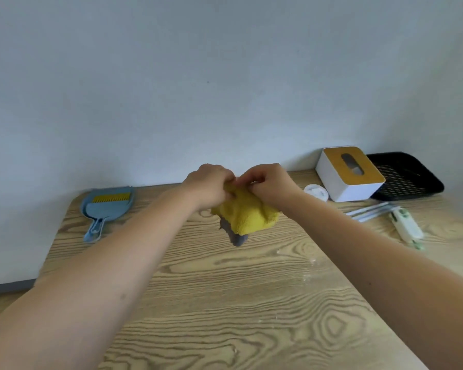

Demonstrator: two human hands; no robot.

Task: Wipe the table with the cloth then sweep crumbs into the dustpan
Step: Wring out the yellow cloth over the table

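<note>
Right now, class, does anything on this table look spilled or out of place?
Yes: pale crumbs are scattered on the table, right of the yellow cloth, which both hands hold.

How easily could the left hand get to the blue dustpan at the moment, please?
Probably yes, but not right away: the left hand pinches the yellow cloth together with the right hand. The dustpan lies on its side of the table, with only bare wood between.

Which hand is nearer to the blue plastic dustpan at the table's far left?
Left. The left hand grips the yellow cloth, right of the blue plastic dustpan; the right hand grips it too, farther right.
</note>
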